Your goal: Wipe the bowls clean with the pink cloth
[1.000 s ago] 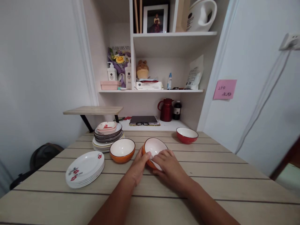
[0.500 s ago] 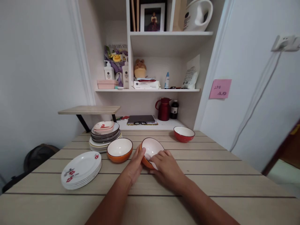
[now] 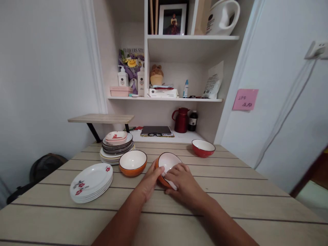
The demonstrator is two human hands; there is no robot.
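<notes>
An orange bowl [image 3: 167, 160] with a white inside and a dark rim is tilted towards me over the middle of the table. My left hand [image 3: 151, 177] grips its left side, thumb over the rim and fingers around the outside. My right hand [image 3: 183, 181] reaches into the bowl, fingers bent and pressed to the inner wall. Under those fingers shows a piece of thin white cloth or tissue [image 3: 172, 184], mostly hidden by the hand. A second orange bowl [image 3: 132, 160] stands upright just left of my left hand.
A red bowl [image 3: 203, 149] stands at the back right. On the left are a stack of flowered white plates [image 3: 93, 181] and a taller stack of plates [image 3: 116, 148] topped with small pink dishes. Behind lie a laptop [image 3: 156, 130] and a red jug [image 3: 181, 120].
My right fingers have shifted slightly inside the bowl, and the bowl is turned a little. The whole view has swung slightly left. Both hands keep their hold.
</notes>
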